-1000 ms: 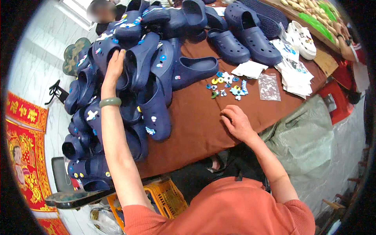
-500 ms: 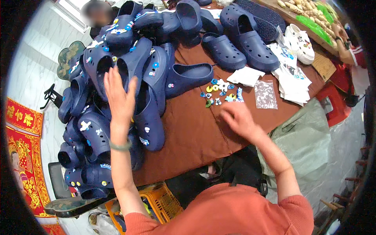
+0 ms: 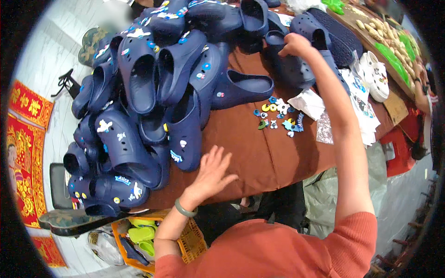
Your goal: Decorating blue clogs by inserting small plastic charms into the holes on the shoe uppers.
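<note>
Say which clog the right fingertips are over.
The plain navy clog just left of the right forearm; only its heel end lies beneath the right fingertips.

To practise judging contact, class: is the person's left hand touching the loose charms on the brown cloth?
Apart: the head view shows a wide stretch of brown cloth between the left hand and the loose charms.

Brown tablecloth: brightly lit, soft shadows
Marbled tiles, left of tablecloth: pale, curved
Person's head, beyond tablecloth: blurred
Rim, around tablecloth: black
</note>
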`<state>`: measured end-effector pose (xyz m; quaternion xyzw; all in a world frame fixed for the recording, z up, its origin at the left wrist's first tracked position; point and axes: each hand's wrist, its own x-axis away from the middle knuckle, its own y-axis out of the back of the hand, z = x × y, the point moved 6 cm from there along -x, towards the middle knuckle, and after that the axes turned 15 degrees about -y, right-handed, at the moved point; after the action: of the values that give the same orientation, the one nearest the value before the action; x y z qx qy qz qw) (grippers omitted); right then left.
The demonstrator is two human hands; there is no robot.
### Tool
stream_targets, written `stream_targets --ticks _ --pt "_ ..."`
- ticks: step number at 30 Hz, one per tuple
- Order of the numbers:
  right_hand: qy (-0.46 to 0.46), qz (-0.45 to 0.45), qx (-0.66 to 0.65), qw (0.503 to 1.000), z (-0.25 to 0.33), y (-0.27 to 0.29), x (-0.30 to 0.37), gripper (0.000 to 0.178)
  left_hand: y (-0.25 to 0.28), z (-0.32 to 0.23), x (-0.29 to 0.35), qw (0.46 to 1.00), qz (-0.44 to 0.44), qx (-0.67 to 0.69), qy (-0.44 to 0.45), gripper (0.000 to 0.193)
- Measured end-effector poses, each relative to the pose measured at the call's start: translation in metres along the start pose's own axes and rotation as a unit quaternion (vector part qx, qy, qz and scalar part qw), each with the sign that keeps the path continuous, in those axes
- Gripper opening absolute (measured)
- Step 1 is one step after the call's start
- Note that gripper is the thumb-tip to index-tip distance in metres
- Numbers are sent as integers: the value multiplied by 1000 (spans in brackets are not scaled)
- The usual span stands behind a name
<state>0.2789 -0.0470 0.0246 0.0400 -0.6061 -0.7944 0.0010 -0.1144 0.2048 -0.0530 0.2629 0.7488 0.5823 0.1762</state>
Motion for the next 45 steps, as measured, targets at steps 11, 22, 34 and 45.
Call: stream_targets --ticks 11,22,34,45 --pt "222 -88 12 971 65 156 206 39 105 39 59 881 -450 -137 58 33" --pt "597 161 248 746 136 24 399 12 90 22 72 893 -450 -15 9 41" --pt "432 54 -159 886 171 -5 305 55 131 77 65 860 -357 -276 237 64" --pt "65 -124 -324 936 154 -75 165 73 155 104 54 867 -488 -55 88 22"
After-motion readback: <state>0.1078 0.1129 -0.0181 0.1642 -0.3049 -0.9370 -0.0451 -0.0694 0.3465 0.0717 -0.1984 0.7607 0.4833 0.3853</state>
